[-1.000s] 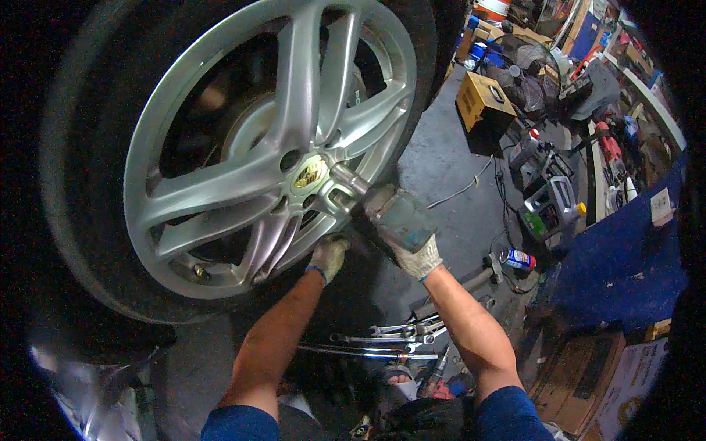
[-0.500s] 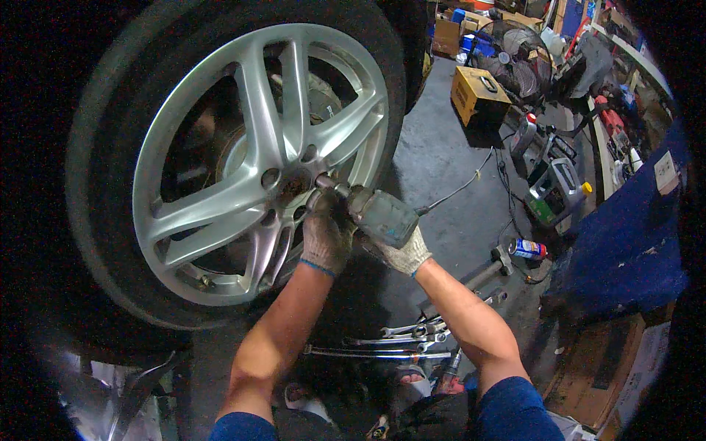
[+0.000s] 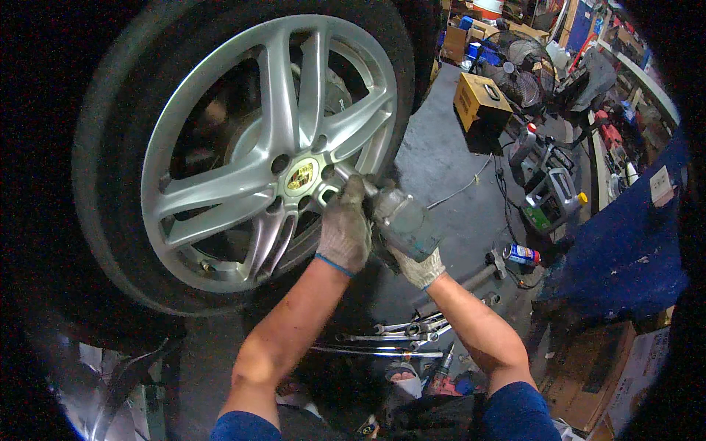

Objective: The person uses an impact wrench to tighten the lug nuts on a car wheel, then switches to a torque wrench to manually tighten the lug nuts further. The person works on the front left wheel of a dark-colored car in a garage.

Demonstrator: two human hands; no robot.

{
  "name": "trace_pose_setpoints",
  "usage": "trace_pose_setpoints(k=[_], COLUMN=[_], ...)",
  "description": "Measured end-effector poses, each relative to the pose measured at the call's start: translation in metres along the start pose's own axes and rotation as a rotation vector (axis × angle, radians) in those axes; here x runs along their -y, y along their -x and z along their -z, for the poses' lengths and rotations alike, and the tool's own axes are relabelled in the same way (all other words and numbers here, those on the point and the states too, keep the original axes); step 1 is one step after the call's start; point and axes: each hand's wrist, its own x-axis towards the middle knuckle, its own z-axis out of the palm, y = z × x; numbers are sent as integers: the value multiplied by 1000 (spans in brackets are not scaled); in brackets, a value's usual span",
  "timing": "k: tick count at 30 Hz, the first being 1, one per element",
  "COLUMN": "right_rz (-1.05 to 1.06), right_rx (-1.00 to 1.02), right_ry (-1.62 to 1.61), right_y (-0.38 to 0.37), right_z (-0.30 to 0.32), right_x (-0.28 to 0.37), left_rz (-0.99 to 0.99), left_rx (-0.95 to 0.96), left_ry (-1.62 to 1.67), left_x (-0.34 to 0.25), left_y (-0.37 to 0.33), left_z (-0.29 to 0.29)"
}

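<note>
Left of the grip, a gold crest badge [image 3: 302, 175] is borne by the wheel [image 3: 278, 103]; well right, a printed label by a blue can [image 3: 521, 254]. The impact wrench [image 3: 408, 223] is clasped by the right hand [image 3: 419, 266], its socket [image 3: 343, 171] directed wheelward. Whether the socket is pinched by the left hand [image 3: 346, 231], set beside it, cannot be told.

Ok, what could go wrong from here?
The gloved left grip is right by the socket; its fabric might snag if that spins. The impact wrench, held in the right grip, could slip and scratch the silver wheel. The loose wrenches lie near a sandalled foot and could be stepped on.
</note>
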Motion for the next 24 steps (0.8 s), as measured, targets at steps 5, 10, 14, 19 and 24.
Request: trace_pose_setpoints(k=[5, 10, 14, 19, 24], right_rz=[-99, -28, -210, -297, -347], right_rx=[-76, -36, -61, 27, 14], right_ry=[-248, -40, -338, -542, -600], right_y=[-28, -50, -56, -66, -71], right_z=[4, 1, 10, 25, 23], right_x=[16, 26, 28, 34, 39], left_rz=[-56, -23, -209, 37, 33], left_rx=[241, 250, 267, 206, 251], left_ry=[324, 404, -27, 454, 430], left_x=[-25, -37, -35, -39, -44], left_y=[-16, -35, -46, -45, -42], left_z=[10, 20, 16, 9, 12])
